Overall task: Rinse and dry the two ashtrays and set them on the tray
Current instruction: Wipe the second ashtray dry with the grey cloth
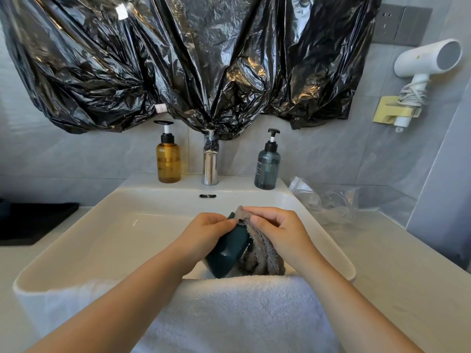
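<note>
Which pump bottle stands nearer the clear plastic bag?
The blue-grey pump bottle, right of the tap; the amber bottle stands left of it.

A single wide-angle view, worn on the head, looks forward and down from close above the white sink. The basin fills the centre, with the faucet at 12 o'clock, the hairdryer at 2 o'clock and the counter at 4 o'clock.
</note>
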`<state>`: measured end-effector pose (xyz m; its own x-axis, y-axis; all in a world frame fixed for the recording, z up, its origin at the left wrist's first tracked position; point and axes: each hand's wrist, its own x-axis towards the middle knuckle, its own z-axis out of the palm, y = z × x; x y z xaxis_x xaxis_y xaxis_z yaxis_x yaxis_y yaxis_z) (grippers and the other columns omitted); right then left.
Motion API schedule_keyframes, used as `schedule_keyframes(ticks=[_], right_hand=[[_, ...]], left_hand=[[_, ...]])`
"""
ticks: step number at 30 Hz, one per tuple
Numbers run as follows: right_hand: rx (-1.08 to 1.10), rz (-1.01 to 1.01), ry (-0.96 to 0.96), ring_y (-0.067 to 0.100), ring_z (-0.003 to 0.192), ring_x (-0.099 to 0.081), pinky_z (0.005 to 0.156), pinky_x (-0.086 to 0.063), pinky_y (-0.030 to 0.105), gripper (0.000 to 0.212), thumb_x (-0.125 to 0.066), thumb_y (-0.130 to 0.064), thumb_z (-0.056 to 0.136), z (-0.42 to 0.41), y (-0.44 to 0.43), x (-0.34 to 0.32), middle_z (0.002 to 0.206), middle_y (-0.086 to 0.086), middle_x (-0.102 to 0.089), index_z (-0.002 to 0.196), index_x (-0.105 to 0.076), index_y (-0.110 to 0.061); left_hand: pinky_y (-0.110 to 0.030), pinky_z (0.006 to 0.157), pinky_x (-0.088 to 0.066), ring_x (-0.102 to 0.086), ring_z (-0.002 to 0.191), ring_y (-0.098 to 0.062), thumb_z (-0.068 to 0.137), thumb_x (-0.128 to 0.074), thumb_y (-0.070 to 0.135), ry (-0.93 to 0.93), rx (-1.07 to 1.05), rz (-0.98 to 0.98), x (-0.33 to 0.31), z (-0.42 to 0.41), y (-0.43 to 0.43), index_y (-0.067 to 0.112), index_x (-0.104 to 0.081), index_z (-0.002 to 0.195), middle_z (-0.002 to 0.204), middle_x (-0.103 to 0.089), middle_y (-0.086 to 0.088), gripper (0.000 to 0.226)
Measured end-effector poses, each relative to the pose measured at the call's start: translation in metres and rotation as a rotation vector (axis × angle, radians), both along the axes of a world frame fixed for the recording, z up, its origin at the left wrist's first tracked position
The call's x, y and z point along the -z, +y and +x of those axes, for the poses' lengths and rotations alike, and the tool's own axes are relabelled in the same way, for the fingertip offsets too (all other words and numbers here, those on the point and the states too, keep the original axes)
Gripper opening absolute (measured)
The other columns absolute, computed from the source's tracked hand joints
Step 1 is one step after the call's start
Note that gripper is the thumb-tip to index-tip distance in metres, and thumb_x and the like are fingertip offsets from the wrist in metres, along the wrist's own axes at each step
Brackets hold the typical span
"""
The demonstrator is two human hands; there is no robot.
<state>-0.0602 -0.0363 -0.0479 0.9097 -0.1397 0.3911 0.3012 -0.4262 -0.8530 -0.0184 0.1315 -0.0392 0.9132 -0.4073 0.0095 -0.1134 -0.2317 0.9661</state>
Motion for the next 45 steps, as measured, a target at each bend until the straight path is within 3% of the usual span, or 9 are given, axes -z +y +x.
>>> schedule_keyframes(ticks=[5, 11, 17, 25, 30, 33, 35, 40, 45], right_hand=[[0.170, 0.064, -0.018, 0.007, 0.105, -0.065, 0.099, -0.051, 0.040, 0.023, -0.064, -0.017, 0.091, 0.004, -0.010, 0.006, 0.109, -0.011, -0.072, 0.110, -0.073, -0.024], [0.030, -0.069, -0.097, -0.002, 0.107, -0.063, 0.099, -0.051, 0.028, 0.026, -0.067, -0.014, 0.089, -0.003, 0.001, 0.001, 0.112, -0.012, -0.072, 0.111, -0.073, -0.027], [0.129, 0.028, -0.012, 0.006, 0.112, -0.062, 0.103, -0.048, 0.036, 0.026, -0.056, -0.021, 0.097, 0.008, -0.009, 0.004, 0.118, -0.009, -0.070, 0.119, -0.070, -0.021], [0.064, 0.024, 0.010, 0.007, 0.110, -0.063, 0.102, -0.049, 0.037, 0.025, -0.060, -0.018, 0.094, 0.002, -0.007, 0.002, 0.115, -0.009, -0.071, 0.115, -0.072, -0.021], [0.005, -0.059, -0.095, -0.005, 0.101, -0.064, 0.090, -0.049, 0.016, 0.023, -0.065, -0.014, 0.090, -0.002, -0.001, 0.000, 0.104, -0.016, -0.073, 0.105, -0.074, -0.029], [0.034, -0.153, -0.130, -0.005, 0.104, -0.062, 0.092, -0.048, 0.014, 0.024, -0.064, -0.017, 0.091, 0.001, 0.002, 0.001, 0.109, -0.015, -0.071, 0.111, -0.073, -0.026], [0.066, -0.106, -0.068, 0.000, 0.108, -0.062, 0.097, -0.049, 0.023, 0.025, -0.061, -0.022, 0.093, 0.004, 0.000, 0.002, 0.115, -0.012, -0.070, 0.116, -0.071, -0.024], [0.156, -0.012, 0.023, 0.010, 0.104, -0.065, 0.098, -0.051, 0.038, 0.023, -0.060, -0.025, 0.094, 0.007, -0.009, 0.005, 0.111, -0.007, -0.073, 0.112, -0.073, -0.020], [0.162, -0.103, -0.090, 0.001, 0.096, -0.065, 0.087, -0.053, 0.025, 0.018, -0.065, -0.025, 0.090, 0.001, -0.005, 0.003, 0.101, -0.012, -0.073, 0.104, -0.076, -0.025]], left_hand=[[-0.033, 0.074, -0.040, -0.055, 0.075, -0.024, 0.095, -0.055, 0.020, -0.061, -0.016, -0.024, 0.001, 0.003, 0.001, 0.007, -0.070, 0.085, 0.079, -0.065, -0.012, 0.022], [-0.034, 0.074, -0.040, -0.056, 0.075, -0.024, 0.095, -0.055, 0.017, -0.109, 0.031, -0.010, 0.003, 0.002, 0.002, 0.003, -0.071, 0.090, 0.088, -0.069, -0.024, 0.022], [-0.034, 0.074, -0.044, -0.059, 0.075, -0.023, 0.096, -0.052, 0.009, -0.136, 0.125, -0.005, 0.004, 0.000, 0.001, -0.003, -0.068, 0.094, 0.081, -0.067, -0.012, 0.020], [-0.039, 0.082, -0.048, -0.064, 0.083, -0.031, 0.088, -0.056, 0.010, -0.002, 0.116, -0.079, -0.001, 0.001, 0.001, 0.003, -0.069, 0.094, 0.094, -0.070, -0.023, 0.016], [-0.031, 0.071, -0.047, -0.060, 0.074, -0.023, 0.093, -0.057, 0.012, -0.052, 0.110, -0.024, 0.003, -0.001, 0.001, -0.002, -0.067, 0.088, 0.080, -0.069, -0.017, 0.018], [-0.045, 0.083, -0.051, -0.061, 0.080, -0.024, 0.092, -0.058, 0.009, -0.138, 0.118, 0.047, 0.004, -0.001, 0.001, -0.004, -0.067, 0.093, 0.093, -0.070, -0.025, 0.016], [-0.048, 0.088, -0.050, -0.063, 0.084, -0.028, 0.093, -0.057, 0.010, -0.169, 0.107, 0.074, 0.003, -0.001, 0.001, -0.002, -0.067, 0.095, 0.096, -0.070, -0.023, 0.015], [-0.035, 0.080, -0.052, -0.066, 0.083, -0.025, 0.094, -0.055, 0.009, -0.178, 0.099, 0.079, 0.003, -0.001, 0.002, 0.003, -0.069, 0.096, 0.094, -0.073, -0.016, 0.015], [-0.023, 0.072, -0.051, -0.065, 0.078, -0.015, 0.095, -0.055, 0.009, -0.168, 0.069, 0.049, 0.002, 0.000, 0.002, 0.006, -0.068, 0.099, 0.094, -0.074, -0.010, 0.015]])
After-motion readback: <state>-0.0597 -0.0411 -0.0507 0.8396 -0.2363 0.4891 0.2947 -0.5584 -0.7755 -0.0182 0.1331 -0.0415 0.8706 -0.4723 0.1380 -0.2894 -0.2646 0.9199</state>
